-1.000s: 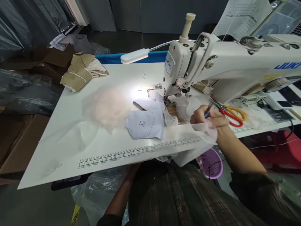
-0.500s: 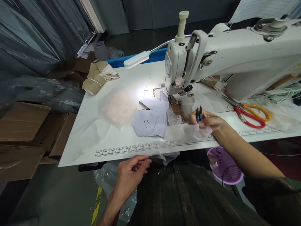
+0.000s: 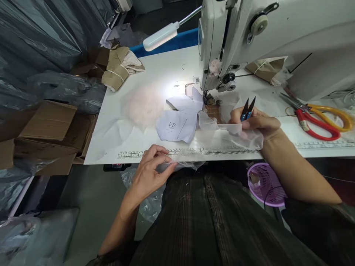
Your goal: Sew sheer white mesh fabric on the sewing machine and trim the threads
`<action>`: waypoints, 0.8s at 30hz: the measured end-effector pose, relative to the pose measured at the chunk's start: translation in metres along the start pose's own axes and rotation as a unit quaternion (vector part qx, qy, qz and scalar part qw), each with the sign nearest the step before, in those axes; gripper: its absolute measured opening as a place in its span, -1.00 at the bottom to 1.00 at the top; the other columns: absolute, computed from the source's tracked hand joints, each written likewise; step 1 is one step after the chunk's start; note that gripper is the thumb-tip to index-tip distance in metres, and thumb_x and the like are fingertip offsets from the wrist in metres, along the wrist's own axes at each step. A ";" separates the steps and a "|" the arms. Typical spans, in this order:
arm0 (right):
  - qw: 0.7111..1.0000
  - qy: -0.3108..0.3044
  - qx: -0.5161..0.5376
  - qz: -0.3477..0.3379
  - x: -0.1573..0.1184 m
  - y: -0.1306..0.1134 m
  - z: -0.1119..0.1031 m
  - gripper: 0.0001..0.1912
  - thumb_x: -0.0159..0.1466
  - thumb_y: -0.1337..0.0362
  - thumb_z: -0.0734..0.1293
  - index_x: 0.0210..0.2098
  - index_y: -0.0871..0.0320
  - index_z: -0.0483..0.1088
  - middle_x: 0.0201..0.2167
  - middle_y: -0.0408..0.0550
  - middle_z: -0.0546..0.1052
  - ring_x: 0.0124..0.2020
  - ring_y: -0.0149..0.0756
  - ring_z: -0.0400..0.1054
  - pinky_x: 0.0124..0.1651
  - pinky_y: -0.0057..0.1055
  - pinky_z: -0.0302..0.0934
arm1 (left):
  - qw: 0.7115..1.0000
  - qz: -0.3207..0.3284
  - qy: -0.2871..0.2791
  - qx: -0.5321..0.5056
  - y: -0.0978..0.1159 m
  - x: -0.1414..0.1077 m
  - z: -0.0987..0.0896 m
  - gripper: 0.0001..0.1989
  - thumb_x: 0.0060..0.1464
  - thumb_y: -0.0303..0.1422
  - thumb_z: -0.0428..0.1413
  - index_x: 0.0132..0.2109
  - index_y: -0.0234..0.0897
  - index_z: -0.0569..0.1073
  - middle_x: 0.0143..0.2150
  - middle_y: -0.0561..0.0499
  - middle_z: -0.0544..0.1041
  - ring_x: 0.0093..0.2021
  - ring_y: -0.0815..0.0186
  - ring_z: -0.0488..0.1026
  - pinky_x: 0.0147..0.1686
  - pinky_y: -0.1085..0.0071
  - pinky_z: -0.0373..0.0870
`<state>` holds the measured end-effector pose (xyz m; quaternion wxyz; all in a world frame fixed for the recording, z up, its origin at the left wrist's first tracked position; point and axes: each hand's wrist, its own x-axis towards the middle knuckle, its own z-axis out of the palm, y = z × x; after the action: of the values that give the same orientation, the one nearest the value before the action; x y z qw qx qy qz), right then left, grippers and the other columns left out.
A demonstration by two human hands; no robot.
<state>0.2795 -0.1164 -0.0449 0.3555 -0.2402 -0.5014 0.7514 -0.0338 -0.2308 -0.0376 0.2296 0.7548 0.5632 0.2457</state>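
My left hand (image 3: 152,168) is at the table's front edge, thumb and fingers pinching the end of a sheer white fabric (image 3: 188,159). The fabric runs right across the printed ruler to my right hand (image 3: 257,123). That hand is closed around blue-handled thread snips (image 3: 247,110), blades pointing up and apart, and also pinches the sheer fabric. Beside it, left of the hand, a pale lavender fabric piece (image 3: 177,123) with a cluster of dots and a drawn line lies flat near the sewing machine's presser foot (image 3: 205,96).
The white sewing machine (image 3: 215,48) stands at the back right, under a lamp (image 3: 161,36). Red and yellow-handled scissors (image 3: 316,114) lie at right. Pinkish sheer fabric (image 3: 142,107) and a tied bundle (image 3: 116,68) are at left. A purple basket (image 3: 266,184) stands below the table; cardboard boxes (image 3: 50,122) are left.
My left hand has risen from below the table edge onto the edge, drawing up the sheer fabric's end. My right hand keeps the snips and fabric. The view has tilted down and closer.
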 end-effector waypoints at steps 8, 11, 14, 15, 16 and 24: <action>0.951 0.124 -0.269 -0.083 0.007 -0.004 0.022 -0.91 0.19 0.33 0.37 -0.44 0.18 0.49 -0.62 -0.16 0.46 -0.63 -0.51 0.09 -0.59 -0.45 -0.09 | 0.887 -0.087 -0.136 -0.433 -0.019 0.016 -0.009 -0.74 0.08 -0.43 0.22 -0.44 -0.27 0.27 0.08 -0.21 0.58 0.27 0.07 0.38 0.04 0.29 0.43; 0.867 0.156 -0.463 -0.101 -0.004 -0.014 0.023 -0.85 0.27 0.29 0.34 -0.39 0.20 0.52 -0.58 -0.15 0.42 -0.58 -0.48 0.12 -0.52 -0.42 -0.03 | 0.828 -0.147 -0.150 -0.520 -0.022 0.031 -0.004 -0.70 0.01 -0.46 0.21 -0.44 -0.24 0.17 -0.05 -0.19 0.64 0.02 0.10 0.57 -0.14 0.30 0.49; 0.747 0.173 -0.633 -0.107 -0.020 -0.013 0.019 -0.81 0.31 0.28 0.35 -0.18 0.18 0.59 -0.38 -0.03 0.52 -0.45 -0.37 0.27 -0.38 -0.36 0.08 | 0.790 -0.189 -0.150 -0.563 -0.019 0.039 -0.001 -0.75 -0.03 -0.47 0.18 -0.36 -0.24 0.20 -0.13 -0.17 0.66 -0.30 0.22 0.60 -0.33 0.36 0.47; 0.708 0.185 -0.672 -0.112 -0.025 -0.010 0.018 -0.78 0.31 0.26 0.36 -0.10 0.15 0.59 -0.25 0.04 0.55 -0.38 -0.31 0.32 -0.35 -0.33 0.10 | 0.789 -0.194 -0.148 -0.564 -0.017 0.039 -0.001 -0.77 -0.03 -0.45 0.18 -0.32 -0.25 0.23 -0.14 -0.17 0.66 -0.33 0.23 0.59 -0.36 0.38 0.45; 0.672 0.206 -0.701 -0.121 -0.029 -0.006 0.018 -0.75 0.31 0.24 0.37 -0.06 0.12 0.59 -0.12 0.11 0.53 -0.32 -0.25 0.35 -0.35 -0.31 0.10 | 0.793 -0.197 -0.145 -0.558 -0.015 0.039 -0.001 -0.77 -0.03 -0.42 0.19 -0.27 -0.26 0.26 -0.14 -0.18 0.65 -0.33 0.23 0.58 -0.38 0.40 0.44; 0.760 0.261 -0.559 -0.206 -0.032 0.015 0.070 -0.64 0.43 0.10 0.23 -0.02 0.16 0.56 -0.29 0.03 0.54 -0.38 -0.32 0.35 -0.38 -0.38 0.18 | 0.914 -0.219 -0.125 -0.317 0.004 0.030 0.002 -0.51 -0.07 -0.24 0.38 -0.03 -0.33 0.46 -0.19 -0.09 0.61 -0.47 0.42 0.44 -0.47 0.50 0.38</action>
<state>0.2452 -0.1851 -0.0318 0.4214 -0.4737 -0.7576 0.1552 -0.0219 -0.2028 -0.0333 0.5732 0.5249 0.5735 0.2587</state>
